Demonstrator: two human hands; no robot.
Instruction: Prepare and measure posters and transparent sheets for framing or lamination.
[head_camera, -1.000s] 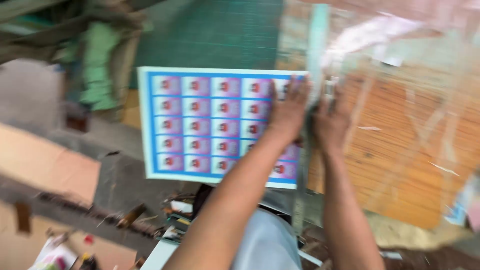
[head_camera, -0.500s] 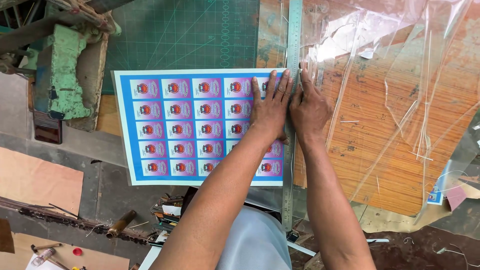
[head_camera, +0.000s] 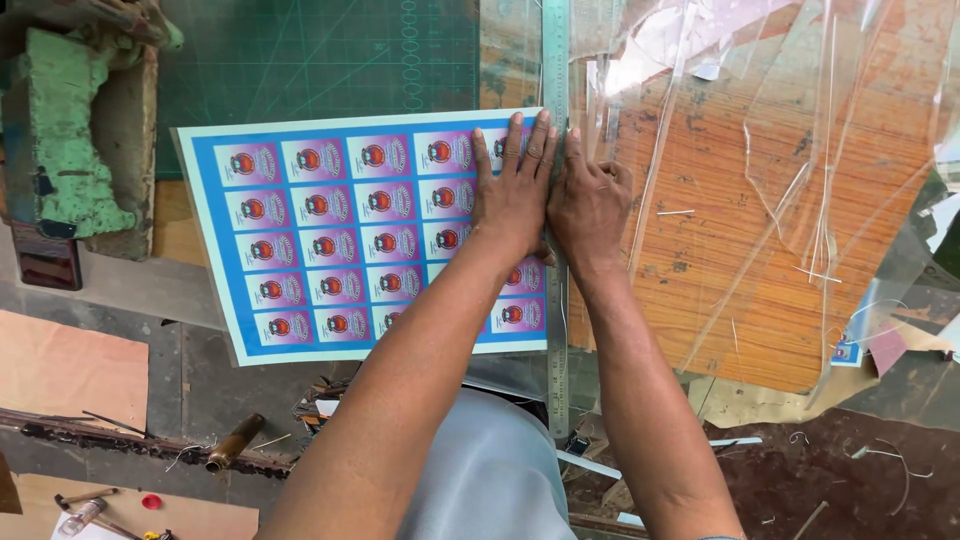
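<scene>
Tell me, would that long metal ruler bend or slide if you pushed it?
The long grey metal ruler looks thin but straight, so it is probably stiff. It lies flat along the blue printed sticker sheet, so it likely slides rather than rolls. Both the left hand and right hand press there, probably to stop slipping.

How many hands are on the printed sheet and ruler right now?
2. The left hand lies flat on the printed sheet near its right edge; the right hand presses beside it at the metal ruler. No others in view.
</scene>
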